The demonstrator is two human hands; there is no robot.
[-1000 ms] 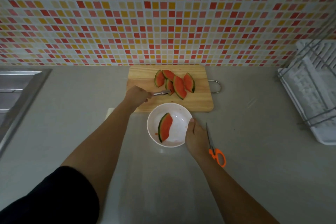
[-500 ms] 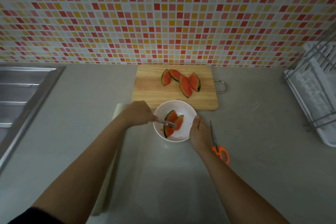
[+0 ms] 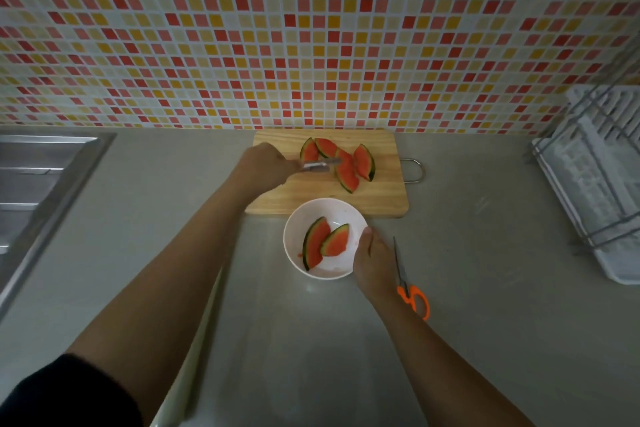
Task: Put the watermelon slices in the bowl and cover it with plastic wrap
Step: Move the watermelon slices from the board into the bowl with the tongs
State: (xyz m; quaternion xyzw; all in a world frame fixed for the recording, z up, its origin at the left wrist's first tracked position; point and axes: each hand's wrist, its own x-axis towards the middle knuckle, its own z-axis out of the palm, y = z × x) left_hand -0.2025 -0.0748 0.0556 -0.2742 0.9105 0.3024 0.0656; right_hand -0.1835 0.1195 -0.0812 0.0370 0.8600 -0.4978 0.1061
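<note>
A white bowl (image 3: pixel 304 215) stands on the counter just in front of a wooden cutting board (image 3: pixel 377 198). Two watermelon slices (image 3: pixel 322 243) lie in the bowl. Several more slices (image 3: pixel 348 166) rest on the board. My left hand (image 3: pixel 265 163) is over the board, shut on metal tongs (image 3: pixel 318 165) whose tips reach the slices there. My right hand (image 3: pixel 372 260) grips the bowl's right rim. A plastic wrap box (image 3: pixel 194 357) lies partly hidden under my left forearm.
Orange-handled scissors (image 3: pixel 410 291) lie just right of my right hand. A white dish rack (image 3: pixel 595 184) stands at the right edge. A steel sink (image 3: pixel 38 177) is at the left. The tiled wall rises behind the board.
My left hand set a second slice in the bowl, then moved the tongs back up to the slices on the board. My right hand stayed on the bowl.
</note>
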